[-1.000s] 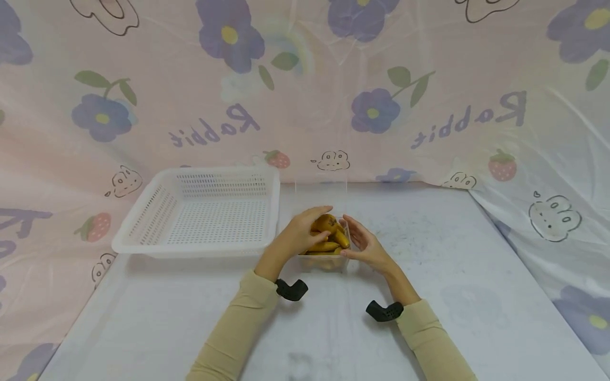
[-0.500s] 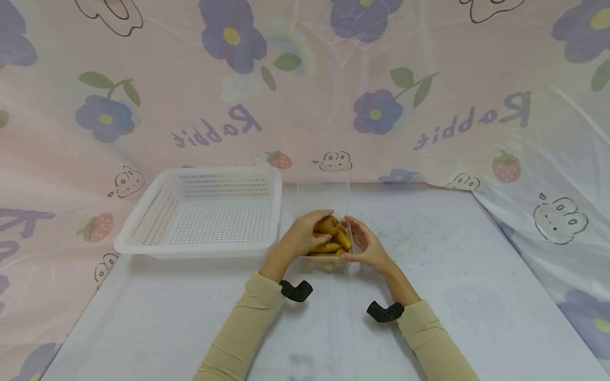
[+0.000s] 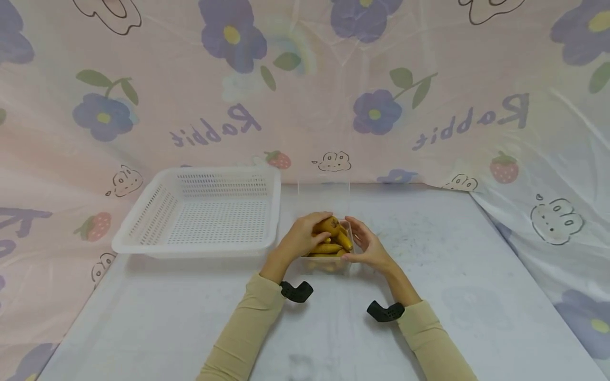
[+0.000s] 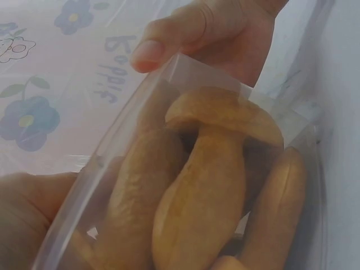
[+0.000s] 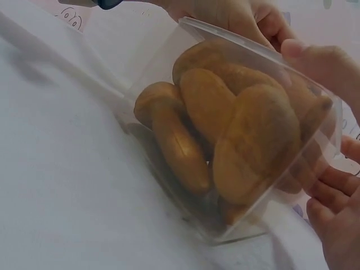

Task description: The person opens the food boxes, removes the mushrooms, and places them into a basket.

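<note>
A clear plastic box (image 3: 326,265) stands on the table, filled with several brown, fat-stemmed mushrooms (image 4: 203,188). In the head view my left hand (image 3: 300,235) reaches over its left side. Thumb and fingers lie around the topmost mushroom (image 3: 330,226), low in the box. My right hand (image 3: 369,246) grips the right side, thumb at the near corner and fingers at the far end. The right wrist view has the right thumb (image 5: 309,53) at the rim and the other fingers by the outer wall. In the left wrist view the box wall partly covers the left hand (image 4: 28,208).
A white perforated plastic basket (image 3: 221,222) stands left of the box. Behind the box rises a thin transparent panel (image 3: 324,198). The white table (image 3: 429,328) ends at a patterned cloth backdrop (image 3: 305,106). Black wrist mounts (image 3: 385,312) sit on both forearms.
My left hand and forearm have shifted slightly right, and the topmost mushroom sits a little lower. The right hand keeps its place at the box.
</note>
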A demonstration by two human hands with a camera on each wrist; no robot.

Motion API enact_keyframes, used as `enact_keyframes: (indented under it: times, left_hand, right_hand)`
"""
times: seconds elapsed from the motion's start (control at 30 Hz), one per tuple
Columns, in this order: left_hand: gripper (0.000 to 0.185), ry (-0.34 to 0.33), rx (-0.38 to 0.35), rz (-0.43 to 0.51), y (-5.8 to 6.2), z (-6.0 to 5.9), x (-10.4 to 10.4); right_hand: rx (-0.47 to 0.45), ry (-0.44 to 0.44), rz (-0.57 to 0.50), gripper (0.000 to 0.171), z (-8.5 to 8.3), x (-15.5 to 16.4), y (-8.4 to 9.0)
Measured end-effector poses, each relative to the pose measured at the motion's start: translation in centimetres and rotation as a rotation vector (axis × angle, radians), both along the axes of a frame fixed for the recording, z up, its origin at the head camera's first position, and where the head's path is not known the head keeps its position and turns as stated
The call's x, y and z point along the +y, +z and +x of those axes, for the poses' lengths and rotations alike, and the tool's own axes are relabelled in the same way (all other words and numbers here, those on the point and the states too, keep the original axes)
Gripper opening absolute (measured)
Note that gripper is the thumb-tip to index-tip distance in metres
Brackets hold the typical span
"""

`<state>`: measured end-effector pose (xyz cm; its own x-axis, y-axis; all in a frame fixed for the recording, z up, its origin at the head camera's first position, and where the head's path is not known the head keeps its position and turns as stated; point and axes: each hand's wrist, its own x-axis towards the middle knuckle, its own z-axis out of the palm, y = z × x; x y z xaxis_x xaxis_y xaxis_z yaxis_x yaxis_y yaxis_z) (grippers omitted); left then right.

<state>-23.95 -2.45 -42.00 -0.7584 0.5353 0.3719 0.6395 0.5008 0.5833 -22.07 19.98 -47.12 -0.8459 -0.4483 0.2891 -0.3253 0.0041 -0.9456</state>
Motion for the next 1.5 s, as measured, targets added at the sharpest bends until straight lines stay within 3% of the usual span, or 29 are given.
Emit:
enact_keyframes:
  times: [0.3, 0.7, 1.5]
  left_hand:
    - [0.047, 0.027, 0.029, 0.026, 0.0, 0.2, -0.1]
    - [0.045, 0.047, 0.200, 0.052, 0.4, 0.6, -0.2]
    - [0.047, 0.070, 0.288, 0.143, 2.2, 1.1, -0.9]
  right_hand:
    - [-0.012, -0.011, 0.028, 0.094, 0.0, 0.0, -0.1]
    - [-0.018, -0.009, 0.027, 0.095, 0.0, -0.1, 0.2]
    - [-0.019, 0.006, 0.045, 0.093, 0.0, 0.1, 0.1]
